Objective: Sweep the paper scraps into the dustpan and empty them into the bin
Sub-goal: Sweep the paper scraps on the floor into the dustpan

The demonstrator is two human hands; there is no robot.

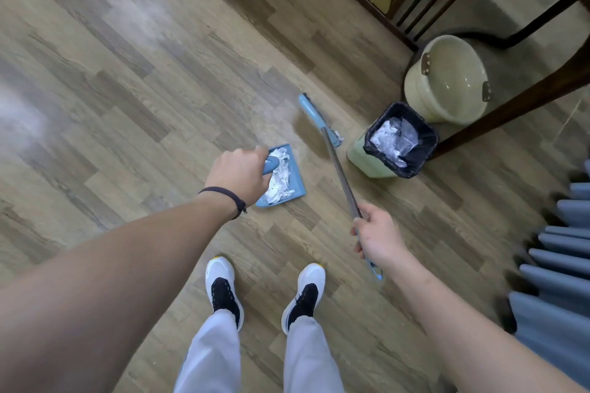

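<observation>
A blue dustpan (297,183) is low over the wooden floor ahead of my feet, filled with white paper scraps (280,180). My left hand (238,175) grips its blue handle. My right hand (378,234) is closed around the metal shaft of a broom (338,166), whose blue head (314,115) rests on the floor beyond the dustpan. To the right of the broom stands a small green bin (360,155) with a black liner, holding crumpled paper and clear plastic.
A pale round bucket (447,80) lies tilted behind the bin, under dark wooden furniture legs (510,105). Grey-blue pleated fabric (562,265) hangs at the right edge. My two white-and-black shoes (265,293) stand on the plank floor.
</observation>
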